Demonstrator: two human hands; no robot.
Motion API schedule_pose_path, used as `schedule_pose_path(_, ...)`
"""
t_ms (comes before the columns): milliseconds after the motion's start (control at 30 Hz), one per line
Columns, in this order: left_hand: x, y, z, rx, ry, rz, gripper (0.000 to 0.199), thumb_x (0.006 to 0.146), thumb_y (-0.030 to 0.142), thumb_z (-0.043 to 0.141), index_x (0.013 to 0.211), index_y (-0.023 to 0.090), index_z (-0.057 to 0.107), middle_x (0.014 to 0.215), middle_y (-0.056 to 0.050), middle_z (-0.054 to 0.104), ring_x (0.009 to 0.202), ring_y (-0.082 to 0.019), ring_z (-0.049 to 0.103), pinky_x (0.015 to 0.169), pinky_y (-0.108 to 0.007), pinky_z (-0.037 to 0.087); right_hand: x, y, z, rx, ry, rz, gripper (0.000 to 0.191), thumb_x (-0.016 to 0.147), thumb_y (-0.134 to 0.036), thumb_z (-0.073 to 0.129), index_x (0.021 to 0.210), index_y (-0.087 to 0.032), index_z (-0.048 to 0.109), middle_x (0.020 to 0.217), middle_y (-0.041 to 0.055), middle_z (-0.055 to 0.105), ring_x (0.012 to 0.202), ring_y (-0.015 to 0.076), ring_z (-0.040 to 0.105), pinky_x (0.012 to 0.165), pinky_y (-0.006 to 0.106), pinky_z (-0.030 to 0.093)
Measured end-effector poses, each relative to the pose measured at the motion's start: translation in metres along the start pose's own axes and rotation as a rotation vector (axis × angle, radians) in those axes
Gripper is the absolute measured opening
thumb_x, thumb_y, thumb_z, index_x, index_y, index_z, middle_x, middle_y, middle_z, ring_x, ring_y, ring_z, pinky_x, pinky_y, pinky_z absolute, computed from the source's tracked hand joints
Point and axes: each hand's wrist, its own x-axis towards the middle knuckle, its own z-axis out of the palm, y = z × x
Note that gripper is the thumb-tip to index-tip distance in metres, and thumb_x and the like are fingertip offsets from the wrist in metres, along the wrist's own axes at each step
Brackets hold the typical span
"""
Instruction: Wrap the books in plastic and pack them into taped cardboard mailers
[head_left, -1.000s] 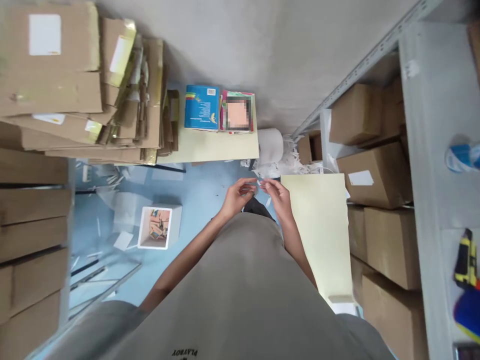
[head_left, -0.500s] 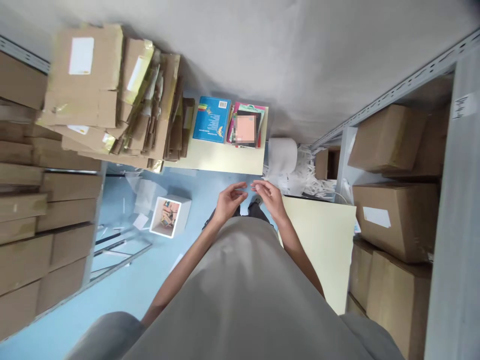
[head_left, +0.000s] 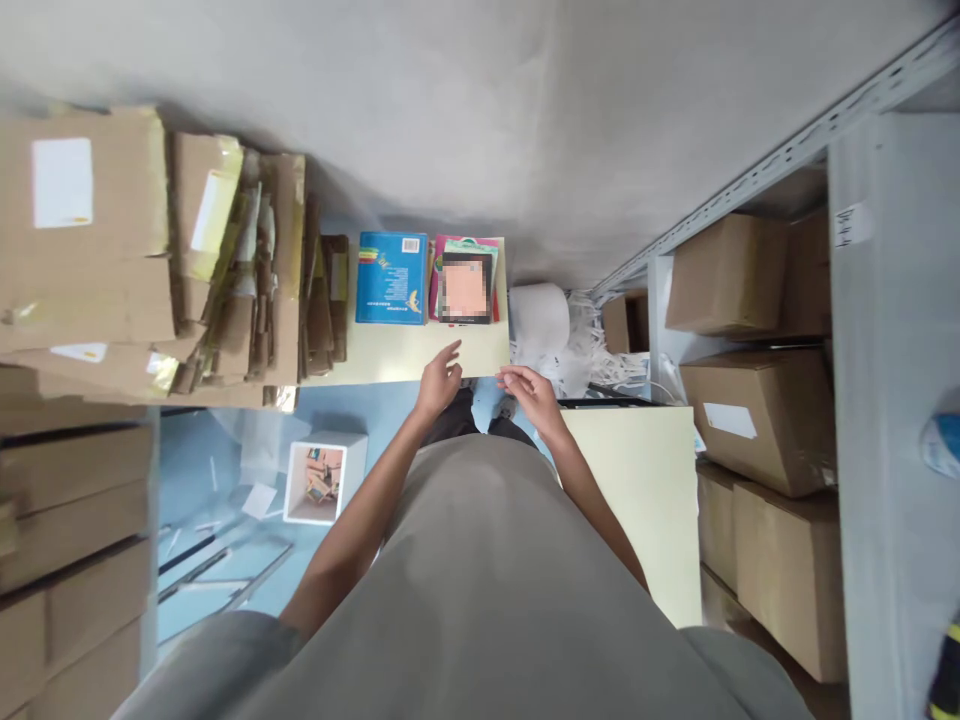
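My left hand [head_left: 441, 382] is over the front edge of the pale yellow table [head_left: 420, 358], fingers apart and holding nothing. To its right, my right hand [head_left: 529, 392] hovers near the same table's right front corner, fingers loosely spread with nothing between them. Beyond my left hand lies a stack of books [head_left: 466, 287] with a dark-edged, blurred-out cover on top. Beside that stack, on its left, is a blue book [head_left: 391, 285]. Neither hand touches the books.
Flattened cardboard [head_left: 82, 285] is piled at the left. A white bin [head_left: 316, 482] stands on the floor. A white roll [head_left: 541, 316] and shredded paper [head_left: 589, 345] are beyond my right hand. Another yellow table [head_left: 637, 500] and shelved boxes [head_left: 757, 420] are at the right.
The view has shifted, so the books and cardboard appear lower and further left. My hands have moved apart, and my left hand now reaches over the table's front edge.
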Motion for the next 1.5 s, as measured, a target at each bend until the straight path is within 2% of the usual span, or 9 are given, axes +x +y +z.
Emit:
schedule_pose_path(233,0.147,-0.013,-0.001,0.589,-0.219,0.302,0.094,0.083,0.015,0.073,0.166,-0.001,0.033,0.179,-0.029,0.017,0.17,-0.043,0.007,0.137,-0.06,0.018,0.003,-0.021,0.026,0.005,0.214,-0.002,0.054,0.084,-0.07,0.079,0.109,-0.023,0.077,0.112,0.0105,0.083,0.1,0.0259,0.08,0.099,0.042,0.061)
schedule_pose_path(400,0.158,-0.037,-0.001,0.624,-0.327,0.422,0.079,0.089,0.006,0.051,0.166,0.003,0.036,0.18,-0.023,0.021,0.171,-0.034,0.007,0.137,-0.06,0.017,-0.004,-0.021,0.049,0.033,0.381,-0.022,0.054,0.085,-0.07,0.078,0.112,-0.023,0.077,0.113,0.0108,0.083,0.101,0.0263,0.08,0.1,0.045,0.061)
schedule_pose_path(567,0.115,-0.044,-0.008,0.576,-0.447,0.539,0.07,0.087,0.0,0.042,0.156,0.008,0.055,0.171,-0.02,0.044,0.168,-0.032,0.026,0.134,-0.058,0.031,-0.021,0.003,0.063,0.024,0.501,0.036,0.051,0.087,-0.067,0.074,0.113,-0.023,0.076,0.111,0.0114,0.084,0.1,0.0284,0.081,0.098,0.047,0.063)
schedule_pose_path(733,0.077,0.0,0.002,0.394,-0.562,0.505,0.04,0.097,0.016,0.051,0.126,0.017,0.078,0.138,-0.015,0.075,0.135,-0.033,0.067,0.119,-0.049,0.052,-0.052,0.031,0.056,-0.181,0.665,0.081,0.043,0.092,-0.056,0.067,0.118,-0.023,0.075,0.117,0.0121,0.082,0.103,0.0282,0.08,0.1,0.05,0.062)
schedule_pose_path(833,0.06,0.031,0.02,0.123,-0.817,0.367,0.034,0.097,0.036,0.062,0.117,0.017,0.081,0.114,-0.011,0.082,0.105,-0.029,0.077,0.097,-0.04,0.062,-0.076,0.045,0.045,-0.287,0.848,0.105,0.048,0.088,-0.051,0.07,0.126,-0.022,0.072,0.126,0.0139,0.079,0.107,0.0283,0.077,0.097,0.048,0.064)
schedule_pose_path(967,0.033,0.054,0.049,-0.119,-1.156,0.172,0.044,0.087,0.052,0.076,0.113,0.018,0.083,0.108,-0.008,0.083,0.101,-0.03,0.077,0.087,-0.036,0.062,-0.115,0.06,0.032,-0.262,0.941,0.068,0.046,0.085,-0.05,0.073,0.122,-0.023,0.074,0.122,0.0103,0.08,0.107,0.0258,0.075,0.095,0.043,0.063)
schedule_pose_path(1167,-0.033,0.06,0.1,-0.234,-1.112,-0.053,0.064,0.075,0.059,0.088,0.125,0.02,0.078,0.12,-0.014,0.082,0.104,-0.031,0.078,0.088,-0.042,0.065,-0.179,0.085,0.013,0.056,0.955,-0.047,0.042,0.084,-0.061,0.077,0.1,-0.022,0.078,0.095,0.0061,0.081,0.089,0.0251,0.074,0.083,0.039,0.061)
schedule_pose_path(1333,-0.119,0.058,0.146,-0.169,-1.18,-0.137,0.056,0.075,0.064,0.087,0.108,0.02,0.082,0.1,-0.01,0.083,0.092,-0.029,0.079,0.08,-0.039,0.065,-0.239,0.125,-0.02,0.283,1.122,-0.126,0.05,0.078,-0.068,0.081,0.094,-0.02,0.076,0.089,0.005,0.079,0.078,0.0211,0.069,0.076,0.036,0.061)
schedule_pose_path(1500,-0.198,0.049,0.202,-0.103,-1.007,-0.062,0.051,0.078,0.06,0.083,0.104,0.017,0.084,0.095,-0.007,0.083,0.084,-0.025,0.077,0.073,-0.033,0.062,-0.303,0.166,-0.061,0.215,1.258,-0.091,0.06,0.083,-0.066,0.077,0.118,-0.017,0.075,0.116,0.0147,0.078,0.097,0.0261,0.073,0.078,0.038,0.063)
